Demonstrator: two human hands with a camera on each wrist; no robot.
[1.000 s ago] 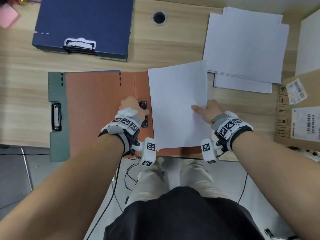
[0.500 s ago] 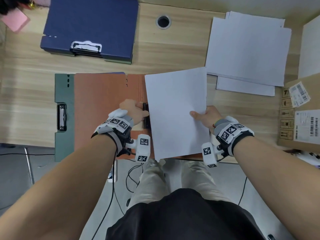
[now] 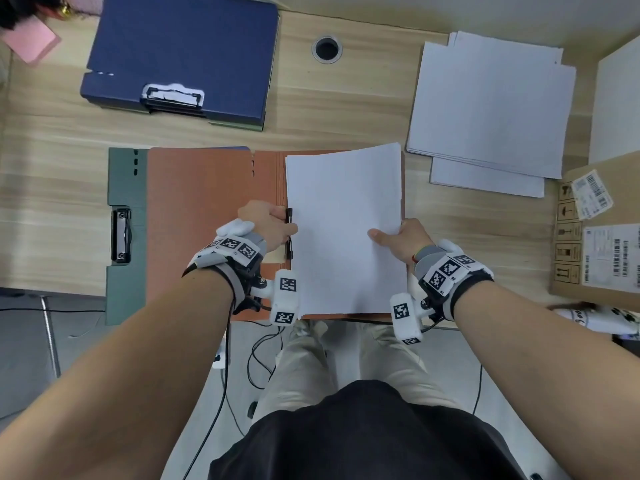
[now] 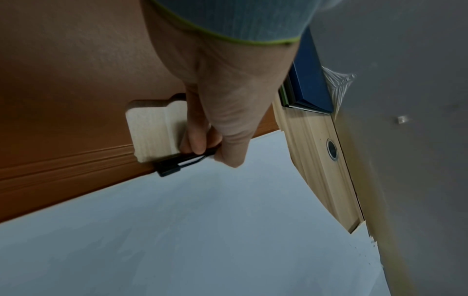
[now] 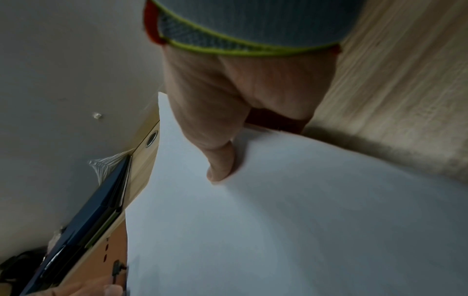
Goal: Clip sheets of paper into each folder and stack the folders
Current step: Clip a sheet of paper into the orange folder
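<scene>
Paper sheets (image 3: 344, 230) lie on the right half of the open orange folder (image 3: 201, 209), between both hands. Left hand (image 3: 266, 223) grips the black clip lever (image 4: 182, 162), judged to be holding the clamp raised. Right hand (image 3: 403, 239) pinches the sheets' outer edge, thumb on top, steering the inner edge toward the clip.

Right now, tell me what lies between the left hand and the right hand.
In the head view, the white sheets span the gap, lying on the open orange folder. The left hand grips the black clip at their left edge; the right hand pinches their right edge.
</scene>
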